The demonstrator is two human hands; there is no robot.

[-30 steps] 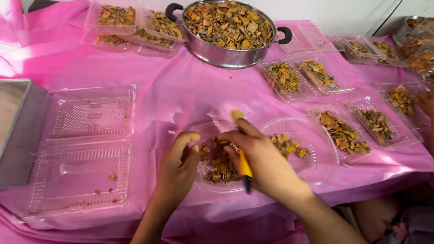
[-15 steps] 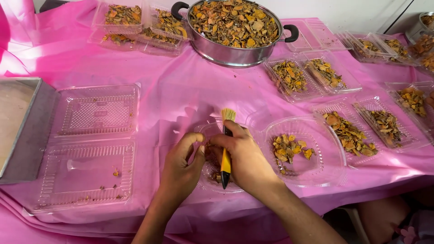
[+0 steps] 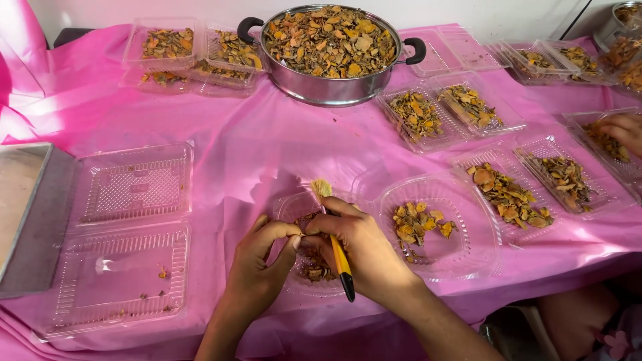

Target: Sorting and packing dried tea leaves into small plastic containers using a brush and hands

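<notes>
Both hands meet over the small round clear tray point(image 3: 294, 207) at the near centre of the tabletop point(image 3: 267, 134). Left hand point(image 3: 257, 257): fingers curled, thumb and fingertips pinched together at the tray's middle; likely on a chip, but whatever it pinches is too small to make out. Right hand point(image 3: 358, 244): closed around a yellow-handled brush point(image 3: 334, 244), black handle end pointing near, pale bristles pointing far and poking out above the knuckles. Its fingertips come in to touch the left hand's pinch. Both forearms enter from the near edge and angle inward, wrists low over the tray.

Progress, judged from the layout:
- Tray under the hands holds a small pile of dried orange-brown chips point(image 3: 314, 267), mostly hidden by the hands.
- Second round tray point(image 3: 468, 220) just to the right holds a small pile, plenty of bare plastic.
- Rectangular trays further right and at the far left already hold portions.
- Open clamshell box point(image 3: 127, 234) on the near left has only crumbs.
- Steel pot point(image 3: 328, 47) at the far centre is heaped full, so most of the stock looks unhandled.

Metal tray edge point(image 3: 33, 214) sits at the far left. Another person's hand point(image 3: 625, 130) rests on a filled tray at the right edge.
</notes>
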